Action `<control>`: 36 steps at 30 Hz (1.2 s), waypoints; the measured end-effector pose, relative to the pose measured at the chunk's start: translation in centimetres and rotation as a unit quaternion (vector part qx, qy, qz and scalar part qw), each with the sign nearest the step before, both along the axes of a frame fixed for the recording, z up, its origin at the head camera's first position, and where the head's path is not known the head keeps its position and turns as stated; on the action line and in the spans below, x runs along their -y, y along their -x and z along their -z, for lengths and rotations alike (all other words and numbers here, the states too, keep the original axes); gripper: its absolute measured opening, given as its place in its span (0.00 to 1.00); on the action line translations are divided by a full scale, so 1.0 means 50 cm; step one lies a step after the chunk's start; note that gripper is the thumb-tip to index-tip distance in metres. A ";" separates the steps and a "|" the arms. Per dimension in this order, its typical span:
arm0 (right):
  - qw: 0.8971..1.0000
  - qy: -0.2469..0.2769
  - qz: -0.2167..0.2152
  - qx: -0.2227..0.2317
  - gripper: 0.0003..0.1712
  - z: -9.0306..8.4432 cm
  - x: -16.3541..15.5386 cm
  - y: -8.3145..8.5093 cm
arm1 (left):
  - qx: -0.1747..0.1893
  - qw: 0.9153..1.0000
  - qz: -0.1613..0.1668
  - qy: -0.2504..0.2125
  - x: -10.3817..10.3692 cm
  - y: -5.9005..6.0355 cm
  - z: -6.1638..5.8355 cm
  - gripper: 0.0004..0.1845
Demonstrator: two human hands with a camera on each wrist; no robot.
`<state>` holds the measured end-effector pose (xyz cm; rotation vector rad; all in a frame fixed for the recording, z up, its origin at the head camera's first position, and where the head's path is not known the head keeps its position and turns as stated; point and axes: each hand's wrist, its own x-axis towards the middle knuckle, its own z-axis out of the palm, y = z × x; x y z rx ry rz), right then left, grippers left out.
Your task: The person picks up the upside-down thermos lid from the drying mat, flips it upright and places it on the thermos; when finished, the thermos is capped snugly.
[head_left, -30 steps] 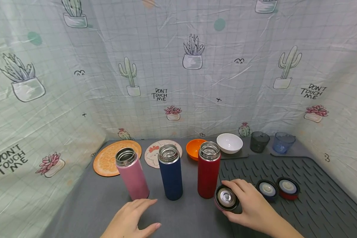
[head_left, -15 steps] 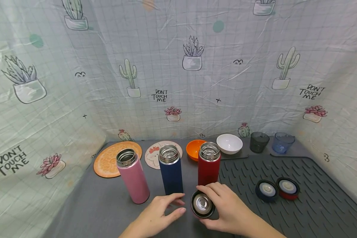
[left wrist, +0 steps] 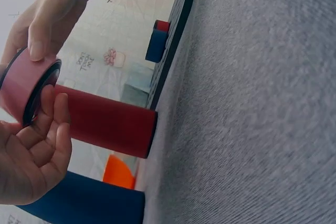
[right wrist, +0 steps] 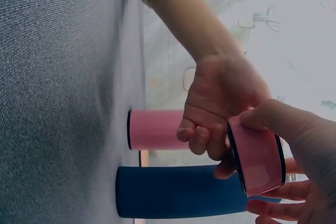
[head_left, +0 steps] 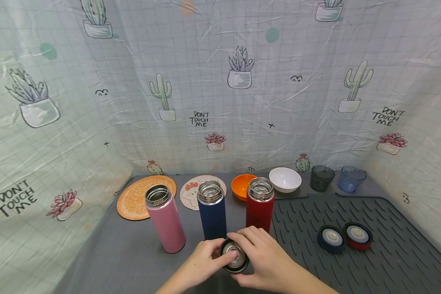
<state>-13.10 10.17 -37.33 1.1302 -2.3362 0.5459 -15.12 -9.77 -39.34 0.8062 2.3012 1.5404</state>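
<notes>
Both hands meet at a pink bottle lid (right wrist: 258,156) with dark rims, its metal-centred inner face turned up in the head view. My right hand (head_left: 259,255) grips its pink side between thumb and fingers. My left hand (head_left: 202,261) pinches its near-left edge, the thumb lying across the inner face. In the left wrist view the left fingers (left wrist: 55,114) curl at the lid's rim. Just beyond the hands stand an uncapped blue bottle (head_left: 212,216) and an uncapped red bottle (head_left: 260,208), their bases partly covered. An uncapped pink bottle (head_left: 166,224) stands to the left.
A blue lid (head_left: 331,239) and a red lid (head_left: 358,236) lie inner side up on the ridged dark mat (head_left: 397,253). Behind are an orange-slice placemat (head_left: 132,202), a round coaster (head_left: 191,200), an orange bowl (head_left: 239,185), a white bowl (head_left: 284,179) and two cups (head_left: 321,177).
My right hand has carried the pink lid leftward, from beside the red bottle to in front of the blue one. My left hand has moved right and taken hold of the lid.
</notes>
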 end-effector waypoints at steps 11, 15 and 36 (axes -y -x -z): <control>1.000 0.020 -0.005 0.000 0.41 0.010 0.004 0.012 | -0.019 0.999 -0.027 -0.001 0.006 0.005 -0.007 0.12; 0.999 0.033 -0.012 0.006 0.43 0.010 -0.001 0.014 | -0.035 0.999 -0.039 -0.004 0.006 0.001 -0.016 0.10; 0.930 0.139 -0.049 0.338 0.39 0.001 -0.025 0.034 | -0.492 0.864 -0.097 -0.044 0.013 -0.001 -0.037 0.26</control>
